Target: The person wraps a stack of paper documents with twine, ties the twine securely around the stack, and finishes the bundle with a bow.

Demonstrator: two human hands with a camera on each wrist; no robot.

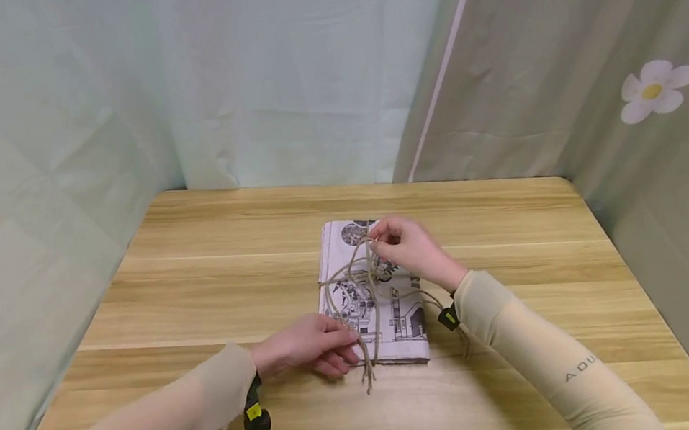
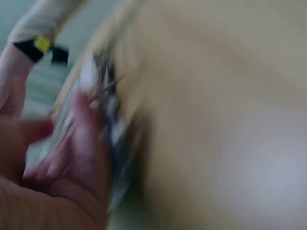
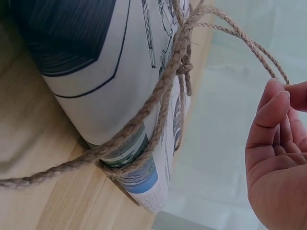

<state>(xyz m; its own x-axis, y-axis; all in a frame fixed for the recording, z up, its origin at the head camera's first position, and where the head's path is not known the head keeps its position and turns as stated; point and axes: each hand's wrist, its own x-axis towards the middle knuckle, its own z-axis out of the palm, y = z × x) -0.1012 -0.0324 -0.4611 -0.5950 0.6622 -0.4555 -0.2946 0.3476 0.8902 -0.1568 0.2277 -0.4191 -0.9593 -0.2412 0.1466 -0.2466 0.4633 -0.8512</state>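
Note:
A folded stack of printed newspaper (image 1: 410, 346) lies on the wooden table, bound crosswise with brown twine (image 3: 139, 112). A small knot (image 3: 184, 68) sits on its upper face. My right hand (image 1: 412, 246) pinches a loop of the twine between thumb and forefinger, raised above the far part of the stack. At the near left corner is my left hand (image 1: 309, 342), its thumb beside the hanging twine ends (image 1: 368, 375). The left wrist view is blurred, but thumb and forefinger look apart there, fingers loosely extended.
The wooden table (image 1: 198, 292) reaches back to pale curtains (image 1: 313, 74). A loose twine tail runs off the stack's right side, under the right wrist. Each wrist wears a black strap with a small camera (image 1: 257, 422).

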